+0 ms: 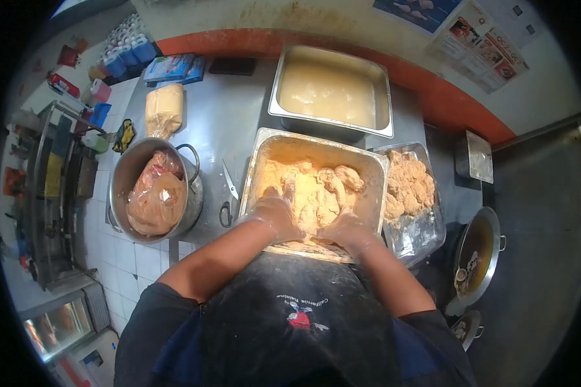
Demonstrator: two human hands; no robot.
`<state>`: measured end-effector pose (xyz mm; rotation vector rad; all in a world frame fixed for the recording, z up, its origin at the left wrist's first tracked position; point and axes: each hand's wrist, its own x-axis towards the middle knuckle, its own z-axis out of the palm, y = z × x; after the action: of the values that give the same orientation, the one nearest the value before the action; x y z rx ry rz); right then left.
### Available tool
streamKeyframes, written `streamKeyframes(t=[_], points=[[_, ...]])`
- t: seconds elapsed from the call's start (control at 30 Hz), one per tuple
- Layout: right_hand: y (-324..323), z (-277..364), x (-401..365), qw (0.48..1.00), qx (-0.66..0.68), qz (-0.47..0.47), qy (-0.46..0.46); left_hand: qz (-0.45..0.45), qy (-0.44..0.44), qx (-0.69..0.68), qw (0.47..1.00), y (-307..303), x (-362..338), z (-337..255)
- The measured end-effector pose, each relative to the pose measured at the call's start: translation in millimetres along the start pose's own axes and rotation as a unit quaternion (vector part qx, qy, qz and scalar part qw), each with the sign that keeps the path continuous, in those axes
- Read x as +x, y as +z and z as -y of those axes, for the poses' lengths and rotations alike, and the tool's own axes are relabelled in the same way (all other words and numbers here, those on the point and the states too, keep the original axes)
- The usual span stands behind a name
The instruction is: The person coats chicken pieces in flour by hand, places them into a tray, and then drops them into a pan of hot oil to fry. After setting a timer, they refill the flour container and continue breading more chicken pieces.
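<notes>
Both my hands wear clear plastic gloves and are inside a metal pan (pixel 257 151) of orange-tinted breading flour. My left hand (pixel 274 216) lies at the pan's near left, fingers stretched apart and partly sunk in the flour. At the near right is my right hand (pixel 347 230), its thumb apart from the fingers, whose tips are buried. Between and beyond the hands lie flour-coated chicken pieces (pixel 308 209). Another coated piece (pixel 348 178) rests toward the far right corner. Neither hand visibly grips a piece.
Cloudy liquid fills a second metal pan (pixel 391 109) behind. Breaded chicken (pixel 408 184) sits in a tray on the right. To the left are a pot (pixel 114 187) of bagged raw meat, scissors (pixel 229 184) and a bag of flour (pixel 164 108). An oil-filled wok (pixel 490 255) stands at lower right.
</notes>
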<state>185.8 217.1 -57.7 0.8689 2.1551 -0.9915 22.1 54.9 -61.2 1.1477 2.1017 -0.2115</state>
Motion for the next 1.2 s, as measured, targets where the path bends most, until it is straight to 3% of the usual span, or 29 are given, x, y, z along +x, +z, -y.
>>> streamKeyframes(t=[0.1,0.2,0.23,0.3,0.37,0.4,0.43,0.47,0.5,0.53,0.57,0.67,0.7,0.77,0.93,0.97,1.0,1.17,1.2], points=[[28.2,-12.4,28.8,0.986,-0.098,0.120,-0.059,0.066,-0.011,-0.078,0.995,-10.4,11.3,3.6],[53.5,-18.3,48.5,0.985,-0.004,0.136,-0.107,0.025,0.029,-0.122,0.992,-1.1,34.1,9.3],[52.2,-3.3,34.9,0.970,0.208,0.088,-0.085,0.037,0.022,-0.168,0.985,-9.8,28.6,7.8],[46.9,10.9,15.0,0.909,0.411,0.035,-0.059,0.050,0.016,-0.214,0.975,-10.5,25.4,9.4],[40.3,17.4,4.5,0.875,0.474,-0.004,-0.098,-0.030,0.054,-0.355,0.933,3.4,28.2,20.2],[37.2,20.5,-0.9,0.862,0.494,-0.015,-0.110,-0.029,0.053,-0.355,0.933,9.8,32.4,23.7],[32.8,21.7,-6.7,0.834,0.536,-0.059,-0.119,-0.043,0.092,-0.519,0.849,17.8,39.1,27.7],[27.7,22.1,-12.9,0.802,0.575,-0.102,-0.126,-0.064,0.082,-0.576,0.811,24.1,49.6,34.0],[19.8,15.4,-14.4,0.806,0.574,-0.085,-0.116,-0.086,0.075,-0.629,0.769,30.8,60.4,40.4],[12.2,8.5,-16.0,0.810,0.573,-0.069,-0.107,-0.084,0.072,-0.631,0.768,18.1,53.7,40.5],[7.6,-10.6,-14.1,0.835,0.538,-0.076,-0.089,-0.063,-0.002,-0.582,0.811,5.8,44.8,41.9],[-4.5,11.1,-22.9,0.942,0.266,-0.193,0.071,-0.028,-0.072,-0.467,0.881,-26.5,21.9,35.9],[-5.6,14.5,-23.8,0.966,-0.095,-0.238,-0.039,-0.072,-0.077,-0.406,0.908,-24.5,26.5,32.1],[-15.4,24.0,-33.8,0.949,-0.206,-0.233,-0.060,-0.131,-0.079,-0.342,0.927,-19.9,32.6,25.4],[-21.9,2.4,48.4,0.947,-0.241,-0.211,-0.041,-0.079,-0.040,-0.242,0.966,-31.2,47.7,3.7],[-19.8,-1.4,59.5,0.961,-0.181,-0.206,-0.026,-0.079,-0.020,-0.210,0.974,-25.3,59.0,2.3],[-20.0,-1.3,65.6,0.972,-0.121,-0.199,-0.011,-0.078,0.000,-0.179,0.981,-20.5,68.7,2.0],[-40.8,20.5,59.8,0.981,-0.098,-0.166,0.005,-0.112,0.019,-0.170,0.979,-5.1,90.2,8.0],[-46.1,21.8,57.4,0.984,-0.110,-0.140,0.008,-0.055,0.007,-0.194,0.979,-7.6,87.5,6.1]])
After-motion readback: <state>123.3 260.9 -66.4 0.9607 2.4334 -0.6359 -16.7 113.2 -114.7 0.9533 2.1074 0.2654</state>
